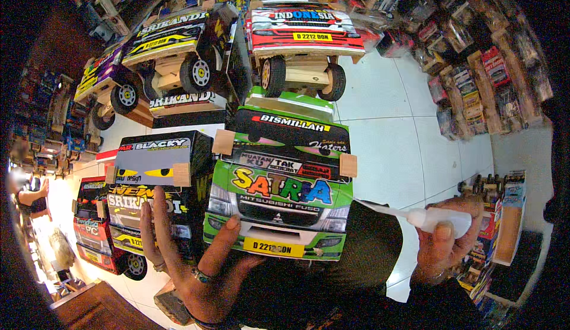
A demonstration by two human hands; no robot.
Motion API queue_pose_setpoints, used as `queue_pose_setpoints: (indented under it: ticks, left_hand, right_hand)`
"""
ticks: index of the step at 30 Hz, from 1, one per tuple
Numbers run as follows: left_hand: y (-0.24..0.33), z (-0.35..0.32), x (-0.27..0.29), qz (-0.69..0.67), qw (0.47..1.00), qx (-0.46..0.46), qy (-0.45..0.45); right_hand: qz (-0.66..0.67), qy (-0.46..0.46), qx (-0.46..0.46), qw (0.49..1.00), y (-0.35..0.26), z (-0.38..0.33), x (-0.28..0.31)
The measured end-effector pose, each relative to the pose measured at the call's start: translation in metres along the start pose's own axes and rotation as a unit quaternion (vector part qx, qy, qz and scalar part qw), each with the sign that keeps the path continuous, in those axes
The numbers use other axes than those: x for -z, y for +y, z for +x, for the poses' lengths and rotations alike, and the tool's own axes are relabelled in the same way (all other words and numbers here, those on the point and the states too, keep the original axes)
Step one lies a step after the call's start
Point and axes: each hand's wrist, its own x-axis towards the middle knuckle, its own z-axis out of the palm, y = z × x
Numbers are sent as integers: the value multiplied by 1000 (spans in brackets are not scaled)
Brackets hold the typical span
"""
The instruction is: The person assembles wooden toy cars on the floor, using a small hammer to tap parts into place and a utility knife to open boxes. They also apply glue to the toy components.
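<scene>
The green toy truck (279, 193) faces me, its cab front covered in colourful stickers. Small bare wooden blocks (224, 142) jut out at both sides of its windscreen. With one fingertip pressed on the front and another finger under the lower edge, my left hand (205, 279) grips this truck. Its other fingers spread upward before the grey and black toy truck (145, 170) on the left. In my right hand (442, 250) is a white squeeze bottle (442, 221), closed in the fingers. The bottle's thin nozzle points left toward the green truck's side, apart from it.
Behind stand a red and white toy truck (306, 30), a black and yellow one (169, 36) and a purple one (104, 75). A red truck (95, 229) is at far left. Rows of toy trucks (475, 86) line the right. White tiles (380, 140) cover the floor.
</scene>
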Motion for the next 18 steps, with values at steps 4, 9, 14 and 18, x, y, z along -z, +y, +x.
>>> queue_pose_setpoints:
  ticks: [4, 9, 14, 18]
  left_hand:
    - [6, -1, 0, -5, 1000, 14, 3]
    - [5, -3, -3, -7, 1000, 21, 7]
    - [-6, -1, 5, 39, 999, -16, -28]
    - [-1, -2, 0, 9, 1000, -6, -1]
  right_hand:
    - [-56, -2, 8, 998, 1, 2, -4]
    - [11, -10, 0, 1000, 1, 6, -6]
    - [28, -6, 27, 999, 1, 8, -1]
    - [12, -8, 6, 1000, -2, 12, -2]
